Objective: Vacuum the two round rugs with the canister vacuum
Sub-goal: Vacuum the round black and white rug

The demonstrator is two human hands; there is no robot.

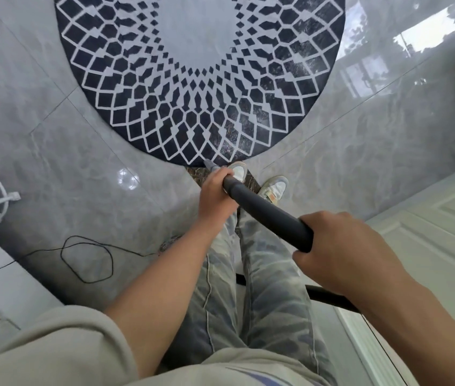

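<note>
The person is standing at the six o'clock edge of the round rug (198, 79), which is lying on the glossy tiled floor (39, 140) and filling the twelve o'clock part of the view. The left hand (216, 192) is clasping the black vacuum wand (265, 211) low down, fingers curled round it. The right hand (340, 252) is grasping its upper end toward four o'clock. The grey nozzle (209, 163) is meeting the rug's near rim, just beside the shoes (275, 188). A thin black cable (89, 260) is looping on the tiles at eight o'clock.
</note>
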